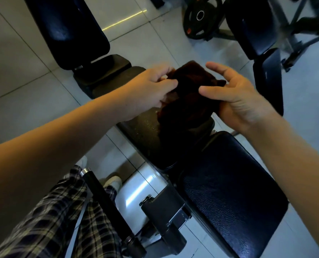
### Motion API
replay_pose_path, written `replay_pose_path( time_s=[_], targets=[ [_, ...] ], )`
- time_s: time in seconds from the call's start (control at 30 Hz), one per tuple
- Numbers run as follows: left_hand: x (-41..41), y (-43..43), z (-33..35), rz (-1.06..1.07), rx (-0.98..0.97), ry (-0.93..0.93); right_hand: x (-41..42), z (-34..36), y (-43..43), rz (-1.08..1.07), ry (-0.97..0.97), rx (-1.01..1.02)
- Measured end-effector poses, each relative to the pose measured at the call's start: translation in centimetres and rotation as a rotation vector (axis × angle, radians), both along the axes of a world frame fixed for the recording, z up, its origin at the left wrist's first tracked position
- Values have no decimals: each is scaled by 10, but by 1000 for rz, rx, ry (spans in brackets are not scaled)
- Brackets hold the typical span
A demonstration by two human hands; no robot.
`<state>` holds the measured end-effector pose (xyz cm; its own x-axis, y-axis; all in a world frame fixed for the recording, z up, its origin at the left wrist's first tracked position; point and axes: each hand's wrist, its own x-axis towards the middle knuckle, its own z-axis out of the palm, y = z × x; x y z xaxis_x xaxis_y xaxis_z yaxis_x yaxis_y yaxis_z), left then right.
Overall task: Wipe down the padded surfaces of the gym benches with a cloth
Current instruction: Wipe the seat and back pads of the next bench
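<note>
Dark cloth (190,84) held above black bench pad (140,138), left hand (147,90) pinching its edge, right hand (237,95) — fingers (218,67) half spread — thumb clamping it

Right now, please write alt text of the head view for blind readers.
The left hand and right hand hold a brown cloth over a padded bench. A second bench, a third bench and a weight plate are beyond.

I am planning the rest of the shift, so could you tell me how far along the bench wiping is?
Done: no pad looks clearly wiped. In hand: the left hand and right hand hold the dark cloth over the near bench's speckled pad. Left: that pad, the seat pad beside it, the far left bench and the far right bench.
</note>
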<state>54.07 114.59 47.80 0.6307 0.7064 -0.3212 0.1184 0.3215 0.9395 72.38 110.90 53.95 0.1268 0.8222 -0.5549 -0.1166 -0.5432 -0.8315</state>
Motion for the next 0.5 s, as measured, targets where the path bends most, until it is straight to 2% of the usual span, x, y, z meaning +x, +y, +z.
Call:
replay_pose_path(
  time_s=[0.07,0.17,0.23,0.5],
  targets=[
    [3,3,2,7,43,8,9,4,3,60,-77,4],
    [6,8,6,66,96,20,19,10,4,251,-381,39],
    [7,11,9,124,125,18,24,11,5,314,-496,65],
    [5,20,17,107,312,80,31,15,4,280,-505,105]
  ],
)
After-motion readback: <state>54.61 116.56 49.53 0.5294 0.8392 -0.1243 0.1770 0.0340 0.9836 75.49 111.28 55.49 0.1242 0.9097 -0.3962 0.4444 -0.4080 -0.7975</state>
